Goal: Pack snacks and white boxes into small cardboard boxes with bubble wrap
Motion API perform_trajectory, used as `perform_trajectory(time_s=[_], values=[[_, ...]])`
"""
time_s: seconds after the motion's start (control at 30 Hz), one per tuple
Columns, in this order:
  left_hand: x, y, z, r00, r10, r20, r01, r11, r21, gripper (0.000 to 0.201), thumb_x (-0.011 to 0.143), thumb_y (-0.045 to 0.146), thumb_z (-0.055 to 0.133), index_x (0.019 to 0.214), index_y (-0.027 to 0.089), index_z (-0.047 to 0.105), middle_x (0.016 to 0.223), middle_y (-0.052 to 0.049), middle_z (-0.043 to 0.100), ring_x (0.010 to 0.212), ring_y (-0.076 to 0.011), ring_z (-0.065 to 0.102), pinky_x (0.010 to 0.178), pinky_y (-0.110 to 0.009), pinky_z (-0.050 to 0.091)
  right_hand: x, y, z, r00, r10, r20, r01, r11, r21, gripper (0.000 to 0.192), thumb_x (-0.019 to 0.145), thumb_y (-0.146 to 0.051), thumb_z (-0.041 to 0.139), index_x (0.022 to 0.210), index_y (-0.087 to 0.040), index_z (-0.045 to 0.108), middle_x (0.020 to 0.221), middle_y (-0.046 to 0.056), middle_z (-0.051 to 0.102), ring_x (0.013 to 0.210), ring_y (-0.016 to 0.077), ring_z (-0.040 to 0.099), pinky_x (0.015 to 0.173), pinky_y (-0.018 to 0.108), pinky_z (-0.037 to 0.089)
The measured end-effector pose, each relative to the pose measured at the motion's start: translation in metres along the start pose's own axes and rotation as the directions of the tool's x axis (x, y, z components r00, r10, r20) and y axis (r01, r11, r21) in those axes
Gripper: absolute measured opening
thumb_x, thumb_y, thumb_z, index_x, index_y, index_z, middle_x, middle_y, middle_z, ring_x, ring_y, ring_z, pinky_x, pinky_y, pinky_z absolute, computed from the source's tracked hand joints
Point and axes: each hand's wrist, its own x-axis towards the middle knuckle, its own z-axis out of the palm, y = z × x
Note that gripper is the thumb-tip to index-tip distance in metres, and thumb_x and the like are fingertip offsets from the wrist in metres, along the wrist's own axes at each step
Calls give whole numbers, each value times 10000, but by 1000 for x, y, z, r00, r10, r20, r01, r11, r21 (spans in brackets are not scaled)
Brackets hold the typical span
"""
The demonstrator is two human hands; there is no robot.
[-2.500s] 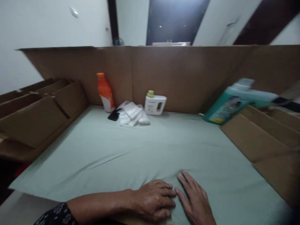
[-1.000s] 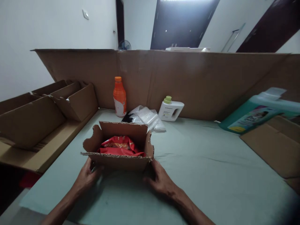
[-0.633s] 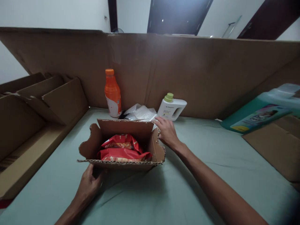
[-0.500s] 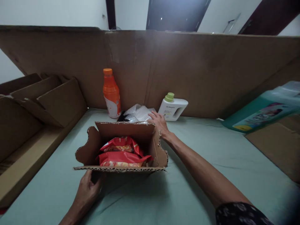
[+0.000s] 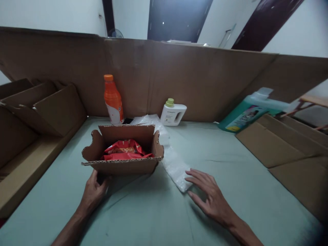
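Observation:
An open cardboard box (image 5: 128, 167) stands left of centre, with red printed packets (image 5: 125, 150) inside. My left hand (image 5: 94, 189) grips the box low at its near left side; the flap hides some fingertips. A strip of bubble wrap (image 5: 175, 167) runs from behind the box down its right side onto the cloth. Over the near end of that strip, my right hand (image 5: 210, 194) is open, fingers spread and thumb apart. Whether its fingertips touch the wrap I cannot tell.
At the back stand an orange bottle (image 5: 113, 102) and a white bottle with a green cap (image 5: 173, 114). A jug of green liquid (image 5: 246, 112) leans at right beside cardboard flaps (image 5: 271, 140). Cardboard panels (image 5: 58, 109) line the left; a tall cardboard wall (image 5: 192, 75) closes the back.
My right hand has come back from behind the box toward the near right. The bubble wrap, bunched behind the box before, now stretches out along its right side. My left hand stays at the box.

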Motion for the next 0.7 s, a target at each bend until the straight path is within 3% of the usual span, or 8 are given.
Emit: perform_trajectory(time_s=[0.07, 0.2, 0.3, 0.4, 0.47, 0.57, 0.7], values=[[1, -2, 0, 1000, -9, 2, 9, 1000, 5, 543, 705, 592, 627, 1044, 167, 612, 715, -11, 649, 600, -204, 577, 548, -300, 468, 7, -19, 9, 996, 84, 14, -85, 991, 103, 324, 906, -340, 634, 1218, -261, 668, 1308, 98, 691, 1235, 295, 622, 1012, 492, 486], [7, -1, -6, 1000, -2, 25, 4, 997, -80, 581, 661, 562, 674, 1070, 153, 616, 954, -103, 727, 920, -306, 671, 775, -374, 543, 54, -45, 46, 975, 183, 127, -216, 918, 333, 581, 862, -319, 647, 1423, -208, 540, 1400, 154, 623, 1283, 325, 587, 1058, 531, 472], [15, 8, -10, 997, -3, 77, 14, 990, -142, 528, 632, 476, 690, 1041, 148, 627, 1031, -132, 735, 1002, -336, 671, 856, -420, 546, 84, -54, 72, 974, 151, 169, -217, 837, 503, 703, 783, -243, 676, 1458, -184, 490, 1415, 162, 606, 1267, 332, 595, 1041, 516, 493], [26, 22, -3, 994, 14, 105, 3, 988, -153, 480, 617, 407, 668, 1015, 142, 627, 1012, -119, 735, 983, -329, 674, 864, -434, 546, 95, -49, 82, 981, 139, 134, -191, 792, 579, 739, 762, -205, 661, 1473, -201, 459, 1385, 133, 632, 1227, 304, 621, 1025, 480, 510], [36, 30, 11, 992, 45, 118, -26, 986, -163, 473, 610, 393, 664, 1007, 140, 627, 1000, -106, 734, 963, -314, 672, 864, -425, 542, 94, -36, 79, 980, 164, 115, -200, 839, 506, 730, 770, -220, 644, 1474, -180, 455, 1400, 142, 621, 1250, 300, 607, 1046, 474, 496], [51, 38, 37, 989, 70, 130, -46, 982, -183, 428, 641, 362, 658, 1001, 132, 640, 967, -98, 729, 936, -290, 663, 864, -405, 530, 86, -6, 64, 967, 234, 96, -251, 938, 238, 668, 799, -252, 596, 1448, -131, 490, 1449, 171, 577, 1329, 314, 542, 1108, 497, 432], [52, 39, 58, 990, 83, 112, -55, 971, -234, 465, 713, 298, 632, 1144, 125, 622, 1091, -120, 704, 1047, -275, 641, 928, -385, 501, 76, 31, 46, 946, 298, 130, -309, 948, 70, 694, 795, -195, 539, 1483, -135, 468, 1484, 174, 544, 1352, 316, 513, 1094, 514, 418]])
